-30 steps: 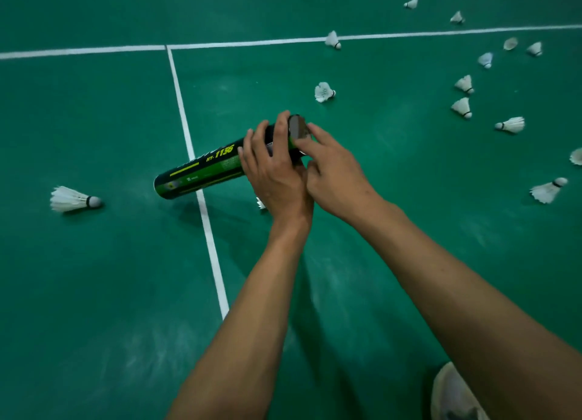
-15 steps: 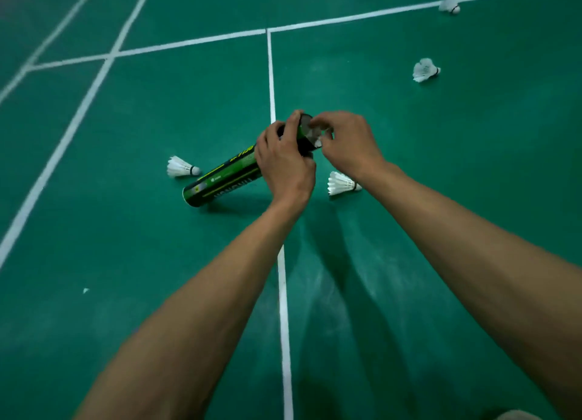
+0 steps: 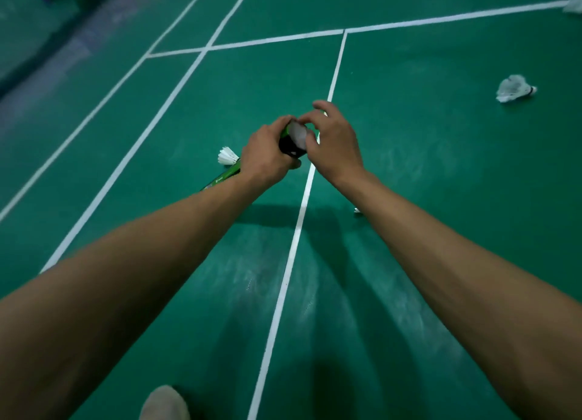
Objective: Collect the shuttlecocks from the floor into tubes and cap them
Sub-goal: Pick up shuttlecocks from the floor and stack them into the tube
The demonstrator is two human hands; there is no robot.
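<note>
My left hand [image 3: 267,155] grips a green and black shuttlecock tube [image 3: 225,175] near its upper end; my wrist and forearm hide most of the tube's body. A pale cap [image 3: 297,133] sits on the tube's end, facing me. My right hand [image 3: 333,142] pinches the cap's rim between thumb and index finger, the other fingers lifted. Just behind my left hand a white shuttlecock [image 3: 227,156] lies on the green floor. Another shuttlecock [image 3: 515,88] lies far right, and a sliver of a third [image 3: 357,210] shows beside my right forearm.
White court lines [image 3: 293,246] cross the green floor. A further shuttlecock [image 3: 573,5] is cut by the top right edge. My pale shoe [image 3: 163,402] is at the bottom. A dark blurred strip [image 3: 47,51] runs along the top left.
The view has swung left, so the scattered shuttlecocks on the right slid out of sight. The tube has tipped so its capped end faces me, and my right fingers have settled on the cap.
</note>
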